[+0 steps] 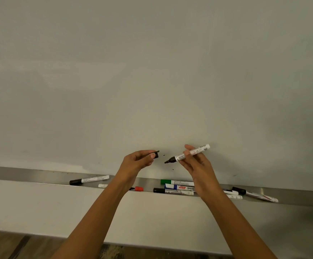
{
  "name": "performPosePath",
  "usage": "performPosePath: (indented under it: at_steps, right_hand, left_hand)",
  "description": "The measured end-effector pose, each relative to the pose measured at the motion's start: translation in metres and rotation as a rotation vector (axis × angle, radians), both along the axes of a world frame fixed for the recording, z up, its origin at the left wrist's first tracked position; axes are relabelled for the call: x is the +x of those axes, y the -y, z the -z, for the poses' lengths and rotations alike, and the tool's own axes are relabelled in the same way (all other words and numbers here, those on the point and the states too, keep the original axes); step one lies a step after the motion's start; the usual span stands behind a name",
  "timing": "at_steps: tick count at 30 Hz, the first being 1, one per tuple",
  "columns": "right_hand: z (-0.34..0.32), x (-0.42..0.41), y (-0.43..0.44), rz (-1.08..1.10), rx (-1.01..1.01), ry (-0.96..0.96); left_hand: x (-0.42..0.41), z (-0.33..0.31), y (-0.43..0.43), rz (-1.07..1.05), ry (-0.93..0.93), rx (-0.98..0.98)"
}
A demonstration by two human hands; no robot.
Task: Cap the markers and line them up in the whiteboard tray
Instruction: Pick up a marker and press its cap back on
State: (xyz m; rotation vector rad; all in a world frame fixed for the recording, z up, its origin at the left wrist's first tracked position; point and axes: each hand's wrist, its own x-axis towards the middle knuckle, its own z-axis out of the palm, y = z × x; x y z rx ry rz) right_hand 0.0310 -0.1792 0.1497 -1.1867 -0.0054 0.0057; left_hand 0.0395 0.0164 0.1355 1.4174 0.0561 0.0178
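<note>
The marker [189, 153] is in your right hand [196, 163], pinched between thumb and fingers around the middle of its white barrel. Its bare black nib [166, 162] points down and to the left, and its tail points up and to the right. The cap [156, 155] is in your left hand [139, 159], pinched at the fingertips. It is level with the nib and just to its left, with a small gap between the two and no contact.

Both hands are raised in front of the whiteboard [152, 71], above the tray [21, 174]. A few dark ink specks [164, 155] dot the board between and below your hands.

In the tray, a capped left marker [89, 180] lies well to the left of your left wrist. A red cap [139, 188] shows just to the right of that wrist. Between your wrists three markers lie side by side — the green marker [177, 182] nearest the board, then the blue marker [180, 187], then the black marker [172, 191] at the front edge. All three have their caps to the left, and their tails are hidden behind your right wrist. Past that wrist a far marker [254, 194] with a black cap lies tilted.
</note>
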Motion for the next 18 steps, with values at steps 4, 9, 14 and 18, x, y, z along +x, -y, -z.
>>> performPosePath:
  at_steps: [4, 9, 14, 18]
  right_hand:
    - [-0.001, -0.003, 0.003, 0.115, 0.116, -0.001]
    - [-0.003, -0.007, 0.001, 0.208, 0.105, 0.103]
    - [-0.002, -0.009, -0.005, 0.241, 0.125, 0.14]
    - [0.001, -0.011, -0.006, 0.288, 0.143, 0.162]
  left_hand:
    - [-0.001, -0.002, 0.005, 0.023, 0.007, 0.009]
    - [-0.002, -0.004, 0.013, 0.02, 0.0, 0.01]
    - [-0.004, -0.006, 0.021, 0.052, 0.006, 0.001]
    - [-0.006, -0.008, 0.023, 0.04, 0.004, 0.009]
